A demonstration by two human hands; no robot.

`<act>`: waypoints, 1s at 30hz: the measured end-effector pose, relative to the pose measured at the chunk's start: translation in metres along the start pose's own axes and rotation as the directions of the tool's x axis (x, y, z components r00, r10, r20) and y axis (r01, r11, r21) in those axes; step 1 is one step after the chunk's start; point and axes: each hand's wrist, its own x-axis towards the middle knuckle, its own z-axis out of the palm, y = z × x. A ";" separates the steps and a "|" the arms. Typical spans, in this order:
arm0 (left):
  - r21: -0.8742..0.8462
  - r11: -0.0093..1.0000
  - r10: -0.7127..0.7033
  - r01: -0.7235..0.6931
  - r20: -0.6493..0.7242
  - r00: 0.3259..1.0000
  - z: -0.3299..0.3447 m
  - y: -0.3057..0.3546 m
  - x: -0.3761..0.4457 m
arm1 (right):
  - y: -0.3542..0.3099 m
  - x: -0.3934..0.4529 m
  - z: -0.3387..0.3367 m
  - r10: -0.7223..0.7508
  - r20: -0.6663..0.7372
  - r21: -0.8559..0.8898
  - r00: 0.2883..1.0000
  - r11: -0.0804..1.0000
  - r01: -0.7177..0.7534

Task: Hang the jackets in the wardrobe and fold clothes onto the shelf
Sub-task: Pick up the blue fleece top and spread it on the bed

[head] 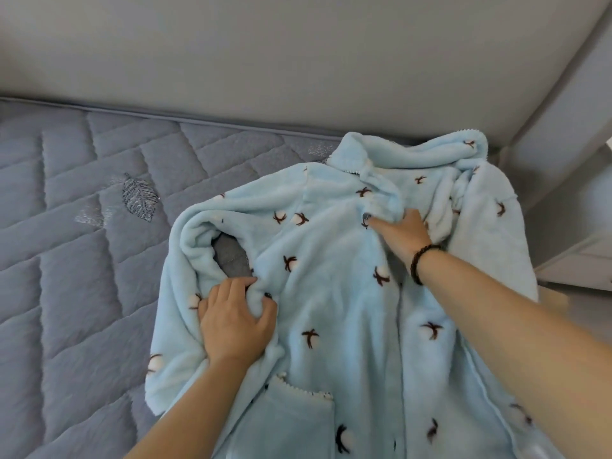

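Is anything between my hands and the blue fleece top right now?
Nothing visible. The left hand pinches a fold of the top near its sleeve, and the right hand grips the fabric below the collar.

Fluffy matt fleece jacket [331,293], quilted matt cloth mattress [82,243], smooth upholstered headboard [265,54]

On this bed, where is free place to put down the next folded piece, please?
The quilted mattress is bare to the left of the blue fleece top, from the headboard down toward the near edge. The right side is crowded: the top covers it, with the left hand gripping its fabric and the right hand near the collar.
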 end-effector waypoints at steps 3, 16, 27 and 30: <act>0.001 1.000 -0.016 0.016 0.028 0.999 -0.005 0.003 0.000 | 0.034 -0.077 -0.008 0.017 0.079 0.071 0.997 0.997 -0.022; -0.011 0.996 -0.080 0.083 0.173 0.982 -0.080 -0.011 -0.097 | 0.138 -0.285 -0.048 0.245 0.406 0.050 0.881 0.956 -0.288; 0.205 0.946 -0.262 0.253 0.020 0.965 -0.127 -0.081 -0.208 | 0.170 -0.326 -0.059 0.220 0.456 -0.201 0.863 0.969 -0.141; 0.000 0.941 -0.334 0.337 0.131 0.933 -0.140 -0.084 -0.201 | 0.169 -0.336 -0.062 0.081 0.503 -0.372 0.860 0.919 0.130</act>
